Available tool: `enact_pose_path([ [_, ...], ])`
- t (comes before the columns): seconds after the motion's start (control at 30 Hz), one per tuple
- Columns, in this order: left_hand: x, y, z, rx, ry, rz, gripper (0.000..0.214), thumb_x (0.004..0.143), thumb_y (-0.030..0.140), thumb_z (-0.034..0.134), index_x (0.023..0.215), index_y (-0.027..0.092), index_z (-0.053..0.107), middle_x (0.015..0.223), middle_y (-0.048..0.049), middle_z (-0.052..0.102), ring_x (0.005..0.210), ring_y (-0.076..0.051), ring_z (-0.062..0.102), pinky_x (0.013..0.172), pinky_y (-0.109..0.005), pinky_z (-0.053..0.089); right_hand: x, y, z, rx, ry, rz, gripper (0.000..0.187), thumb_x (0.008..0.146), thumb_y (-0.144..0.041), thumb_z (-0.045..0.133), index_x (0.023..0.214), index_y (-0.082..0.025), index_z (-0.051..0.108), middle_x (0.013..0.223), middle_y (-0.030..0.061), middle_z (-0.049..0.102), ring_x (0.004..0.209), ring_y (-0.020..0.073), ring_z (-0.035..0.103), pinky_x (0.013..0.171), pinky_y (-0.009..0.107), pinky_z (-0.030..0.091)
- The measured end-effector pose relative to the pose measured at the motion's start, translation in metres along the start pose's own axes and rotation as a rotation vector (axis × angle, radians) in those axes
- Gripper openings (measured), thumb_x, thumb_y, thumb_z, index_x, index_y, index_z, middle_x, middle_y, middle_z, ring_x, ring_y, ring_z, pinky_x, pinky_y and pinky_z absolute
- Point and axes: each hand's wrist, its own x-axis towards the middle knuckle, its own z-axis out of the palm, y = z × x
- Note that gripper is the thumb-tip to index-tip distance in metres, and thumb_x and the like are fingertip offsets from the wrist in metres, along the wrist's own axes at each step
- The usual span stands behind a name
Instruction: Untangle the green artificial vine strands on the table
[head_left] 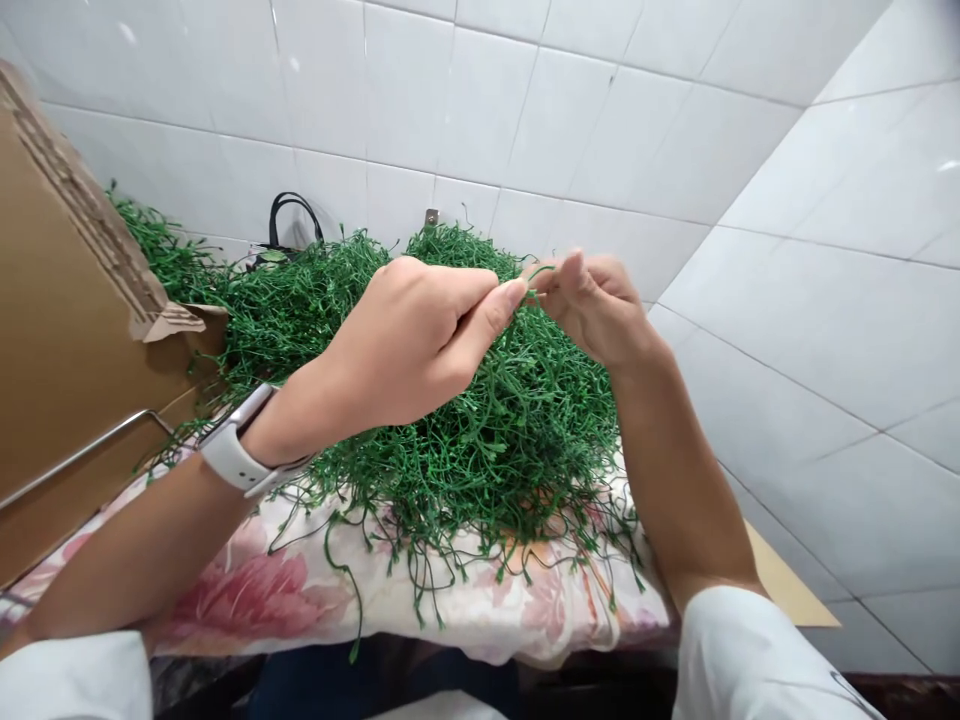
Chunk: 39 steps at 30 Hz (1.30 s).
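My left hand [435, 325], a pale watch on its wrist, is raised over a big tangled heap of green stems [487, 450]. Its thumb and forefinger pinch one thin green stem [541, 270]. That stem curves across to my right hand [589, 300], whose thumb and curled fingers close around its other end. The fingertips of both hands are almost touching. The stems look like artificial plant pieces, with small knobs and forked tips. Loose ones trail from the heap toward the front edge of the table.
A floral tablecloth [255, 595] lies under the heap. At the left stands a cardboard box [67, 300] with a torn edge and a metal bar [82, 455] beside it. Black bag handles [292, 205] rise behind the heap. White tiled walls [480, 100] close off the back and right.
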Motion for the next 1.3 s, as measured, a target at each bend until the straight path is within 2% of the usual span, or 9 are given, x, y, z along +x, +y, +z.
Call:
enact_pose_path([
  [0.17, -0.001, -0.001, 0.003, -0.021, -0.005, 0.010, 0.042, 0.102, 0.031, 0.040, 0.063, 0.021, 0.048, 0.052, 0.0038, 0.025, 0.053, -0.013, 0.029, 0.059, -0.031, 0.027, -0.007, -0.024, 0.018, 0.079, -0.041, -0.085, 0.037, 0.094, -0.055, 0.070, 0.078, -0.021, 0.074, 0.071, 0.0019, 0.067, 0.063, 0.0117, 0.057, 0.058, 0.028, 0.047],
  [0.3, -0.002, -0.001, 0.002, -0.031, -0.002, 0.026, 0.043, 0.103, 0.033, 0.040, 0.063, 0.021, 0.050, 0.051, 0.0041, 0.025, 0.053, -0.012, 0.031, 0.059, -0.030, 0.028, -0.006, -0.026, 0.019, 0.062, -0.015, -0.125, 0.028, 0.090, -0.044, 0.078, 0.076, -0.020, 0.072, 0.068, 0.0008, 0.064, 0.065, 0.0117, 0.057, 0.057, 0.026, 0.046],
  [0.4, -0.003, 0.001, 0.002, -0.057, -0.033, 0.039, 0.046, 0.103, 0.031, 0.039, 0.059, 0.020, 0.042, 0.052, 0.0048, 0.024, 0.052, -0.010, 0.027, 0.058, -0.029, 0.026, -0.003, -0.020, 0.013, 0.042, -0.051, -0.213, 0.022, 0.091, -0.035, 0.077, 0.077, -0.020, 0.071, 0.070, 0.0002, 0.064, 0.065, 0.0106, 0.057, 0.058, 0.026, 0.047],
  [0.5, -0.003, 0.001, 0.006, -0.091, -0.061, 0.064, 0.047, 0.100, 0.027, 0.043, 0.056, 0.020, 0.031, 0.052, 0.0058, 0.021, 0.050, -0.008, 0.021, 0.057, -0.030, 0.021, 0.000, -0.015, 0.008, -0.164, -0.069, -0.283, 0.018, 0.091, -0.022, 0.072, 0.073, -0.019, 0.069, 0.074, 0.0006, 0.067, 0.065, 0.0102, 0.058, 0.061, 0.027, 0.049],
  [0.67, -0.002, -0.002, 0.020, -0.026, 0.010, 0.085, 0.044, 0.098, 0.024, 0.042, 0.057, 0.021, 0.024, 0.051, 0.0061, 0.020, 0.049, -0.009, 0.018, 0.057, -0.032, 0.017, 0.004, -0.008, 0.008, -0.521, 0.105, -0.432, 0.022, 0.088, -0.007, 0.057, 0.073, -0.020, 0.067, 0.073, -0.0003, 0.070, 0.070, 0.0122, 0.066, 0.072, 0.031, 0.053],
  [0.93, 0.001, -0.011, 0.030, 0.061, 0.016, -0.006, 0.043, 0.098, 0.032, 0.040, 0.057, 0.023, 0.029, 0.049, 0.0037, 0.025, 0.051, -0.014, 0.026, 0.060, -0.034, 0.022, 0.007, 0.005, 0.016, -0.492, 0.153, -0.390, 0.024, 0.087, -0.006, 0.049, 0.074, -0.019, 0.065, 0.071, -0.0019, 0.071, 0.068, 0.0082, 0.067, 0.063, 0.023, 0.052],
  [1.03, -0.004, 0.000, 0.028, 0.034, 0.010, 0.038, 0.044, 0.098, 0.029, 0.040, 0.057, 0.023, 0.026, 0.049, 0.0041, 0.025, 0.048, -0.013, 0.025, 0.057, -0.034, 0.023, 0.009, 0.025, 0.002, -0.625, 0.205, -0.287, 0.022, 0.088, -0.012, 0.051, 0.073, -0.019, 0.064, 0.074, -0.0002, 0.072, 0.070, 0.0104, 0.067, 0.067, 0.026, 0.052],
  [1.13, -0.014, 0.023, 0.015, 0.039, 0.060, 0.154, 0.043, 0.098, 0.025, 0.041, 0.057, 0.023, 0.028, 0.049, 0.0044, 0.024, 0.046, -0.011, 0.023, 0.054, -0.033, 0.022, 0.003, 0.059, -0.030, -0.754, 0.322, -0.074, 0.023, 0.090, -0.020, 0.053, 0.068, -0.021, 0.061, 0.075, 0.0029, 0.072, 0.073, 0.0155, 0.068, 0.071, 0.031, 0.051],
  [1.3, -0.021, 0.040, -0.005, 0.021, 0.168, 0.171, 0.045, 0.102, 0.024, 0.045, 0.059, 0.022, 0.031, 0.051, 0.0052, 0.024, 0.046, -0.010, 0.025, 0.052, -0.030, 0.022, -0.019, 0.096, -0.075, -0.733, 0.426, 0.216, 0.040, 0.090, -0.053, 0.067, 0.068, -0.019, 0.067, 0.058, 0.0025, 0.061, 0.056, 0.0151, 0.053, 0.061, 0.032, 0.043],
])
